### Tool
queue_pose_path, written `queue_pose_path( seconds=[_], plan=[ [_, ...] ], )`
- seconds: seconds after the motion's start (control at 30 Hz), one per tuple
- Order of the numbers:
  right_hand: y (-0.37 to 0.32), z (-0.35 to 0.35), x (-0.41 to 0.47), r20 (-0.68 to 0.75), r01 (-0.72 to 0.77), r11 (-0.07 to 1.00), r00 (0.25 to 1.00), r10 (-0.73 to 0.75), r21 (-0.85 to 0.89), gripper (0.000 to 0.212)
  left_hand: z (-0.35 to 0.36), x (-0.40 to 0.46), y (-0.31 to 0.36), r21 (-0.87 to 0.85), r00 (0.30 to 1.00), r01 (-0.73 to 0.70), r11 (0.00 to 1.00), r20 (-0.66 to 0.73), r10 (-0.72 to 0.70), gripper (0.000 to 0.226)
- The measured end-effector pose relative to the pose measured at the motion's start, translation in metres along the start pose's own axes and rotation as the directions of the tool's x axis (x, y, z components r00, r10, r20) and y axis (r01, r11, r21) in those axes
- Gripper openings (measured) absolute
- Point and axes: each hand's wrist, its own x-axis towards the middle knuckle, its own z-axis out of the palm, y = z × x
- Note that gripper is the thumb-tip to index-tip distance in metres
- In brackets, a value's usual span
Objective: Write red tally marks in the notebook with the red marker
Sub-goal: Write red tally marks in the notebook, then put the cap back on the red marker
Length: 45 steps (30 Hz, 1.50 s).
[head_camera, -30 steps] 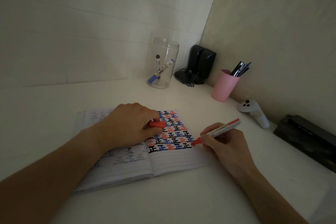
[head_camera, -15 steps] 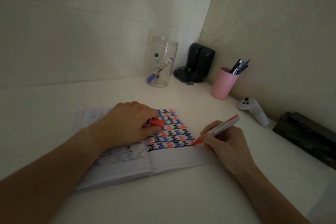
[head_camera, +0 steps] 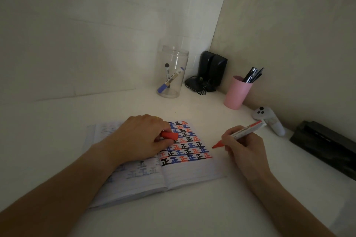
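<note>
Right grip: my right hand (head_camera: 244, 148) is closed around the white-barrelled red marker (head_camera: 241, 133) in a writing pinch, uncapped, red tip pointing down and to the left.
Tip position: the tip hangs just off the right edge of the page, beside the last filled row, and it looks lifted clear of the paper, though I can't be certain from this angle.
Left grip: my left hand (head_camera: 138, 138) is curled shut on the small red marker cap (head_camera: 169, 135), with the heel of the hand pressing the open lined notebook (head_camera: 192, 173) flat on the white bench (head_camera: 192, 213).
Done: the upper part of the right page is packed with rows of five-stroke tally characters (head_camera: 187, 146) in black, blue and red, reaching the right margin in the row nearest my tip.
Left: the ruled lines below that last row are blank, so I judge there is room for more red marks, starting back at the spine side of the next line.
Edges: the page's right edge sits just left of my tip; the spine lies under my left grip's wrist side.
Open room: bare bench lies below and to the right of my writing grip.
Watch: a white handheld controller (head_camera: 269, 120) lies just beyond the marker's rear end, near enough to clip on a backswing.
</note>
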Motion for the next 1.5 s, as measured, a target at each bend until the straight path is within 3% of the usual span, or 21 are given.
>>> queue_pose_path(
  seconds=[0.13,0.23,0.33,0.4,0.53,0.7,1.03,1.1,1.23,1.5],
  plan=[
    [-0.025,0.023,0.025,0.008,0.033,0.993,0.999,-0.034,0.110,0.010,0.002,-0.001,-0.001,0.011,1.000,0.003,1.000,-0.009,-0.003,0.032],
    [-0.035,0.049,0.046,0.009,-0.021,0.974,1.000,0.019,0.225,0.015,0.002,-0.003,-0.001,0.018,0.999,0.009,1.000,-0.042,-0.008,0.038],
    [-0.033,0.065,0.053,0.019,-0.100,0.882,0.994,0.103,0.461,0.017,0.001,-0.003,-0.003,-0.015,0.994,0.036,0.999,-0.105,-0.038,0.039],
    [-0.029,0.070,0.052,0.058,-0.133,0.843,0.991,0.121,0.521,0.018,0.001,0.000,-0.007,-0.022,0.990,0.078,0.997,-0.120,-0.080,0.040],
    [-0.021,0.073,0.047,0.135,-0.153,0.859,0.986,0.099,0.488,0.020,0.003,0.003,-0.015,-0.019,0.983,0.142,0.990,-0.115,-0.143,0.038],
    [-0.020,0.071,0.042,0.131,-0.141,0.870,0.987,0.089,0.472,0.021,0.002,0.003,-0.015,-0.058,0.985,0.133,0.989,-0.101,-0.138,0.034],
    [-0.027,0.074,0.032,0.321,-0.223,0.860,0.944,0.074,0.459,0.015,-0.001,0.001,-0.009,-0.144,0.993,-0.008,0.990,-0.114,-0.008,0.034],
    [-0.030,0.073,0.031,0.279,-0.162,0.874,0.960,0.032,0.459,0.022,-0.001,0.001,-0.005,-0.146,0.994,-0.025,0.989,-0.110,0.009,0.036],
    [-0.034,0.074,0.028,0.121,-0.047,0.901,0.993,-0.005,0.431,0.058,0.000,0.000,0.002,-0.180,0.994,0.002,0.984,-0.108,-0.022,0.041],
    [-0.037,0.083,0.020,0.055,0.005,0.865,0.998,-0.038,0.502,0.064,0.001,0.001,0.008,-0.185,0.996,0.023,0.982,-0.081,-0.038,0.045]
  ],
)
